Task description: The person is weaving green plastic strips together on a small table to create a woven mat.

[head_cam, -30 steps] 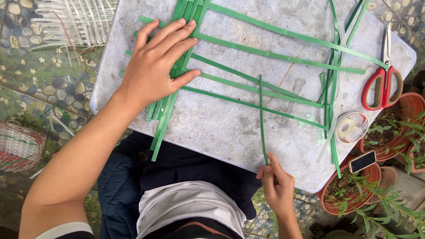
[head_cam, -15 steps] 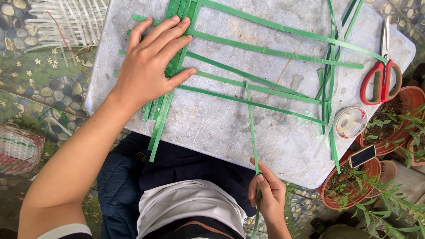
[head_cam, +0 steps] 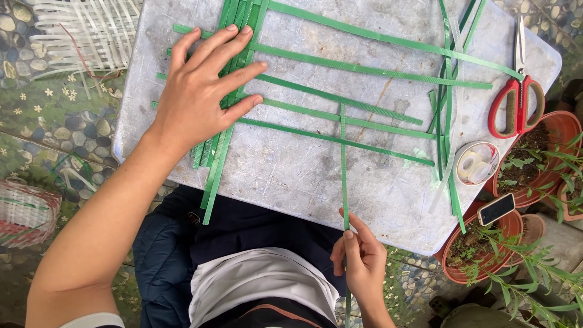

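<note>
My left hand (head_cam: 203, 85) lies flat, fingers spread, pressing on a bundle of upright green plastic strips (head_cam: 225, 127) where several long green strips (head_cam: 340, 118) cross them on a grey board (head_cam: 285, 164) across my lap. My right hand (head_cam: 359, 260), below the board's near edge, pinches the lower end of a single green strip (head_cam: 343, 164) that stands upright across the horizontal strips.
Red-handled scissors (head_cam: 516, 97) and a roll of tape (head_cam: 475, 164) rest at the board's right side, beside more green strips (head_cam: 446, 97). Potted plants (head_cam: 522, 176) and a phone (head_cam: 496, 208) sit to the right. A white woven panel (head_cam: 79, 30) and a small basket (head_cam: 21, 212) lie left.
My right hand has drawn the single upright strip leftward and down, toward my lap. The left hand has stayed pressed on the bundle.
</note>
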